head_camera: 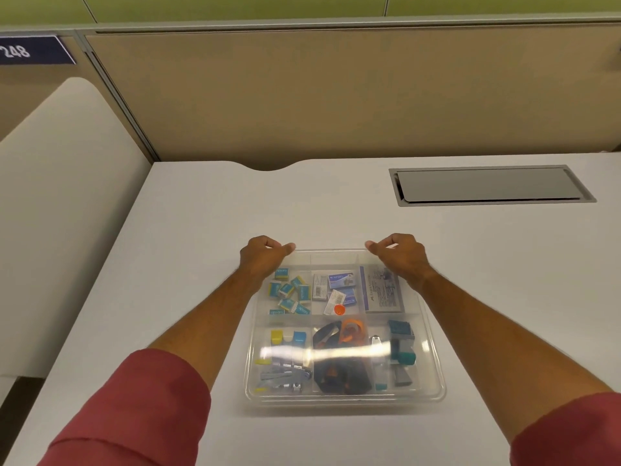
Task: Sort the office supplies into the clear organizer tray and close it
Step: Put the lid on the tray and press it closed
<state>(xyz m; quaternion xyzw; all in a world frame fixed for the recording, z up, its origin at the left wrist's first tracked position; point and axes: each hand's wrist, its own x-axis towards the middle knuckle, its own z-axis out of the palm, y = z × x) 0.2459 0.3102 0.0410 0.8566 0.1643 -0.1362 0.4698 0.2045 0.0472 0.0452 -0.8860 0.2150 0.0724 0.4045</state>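
The clear organizer tray (433,391) is set on the white desk (201,230) directly before the person, its compartments filled, small blue boxes (289,294) far left and scissors (339,334) in the near middle. Its lid (331,255) is pinched at the two far corners by the left hand (263,255) and right hand (401,255), fingers curled, seemingly so that it can be seated squarely. A grey cable hatch (487,185) lies well apart, far right; nothing is seen obstructing closure

clear tray (433,391), orange scissors (351,332), red sleeves (141,405)
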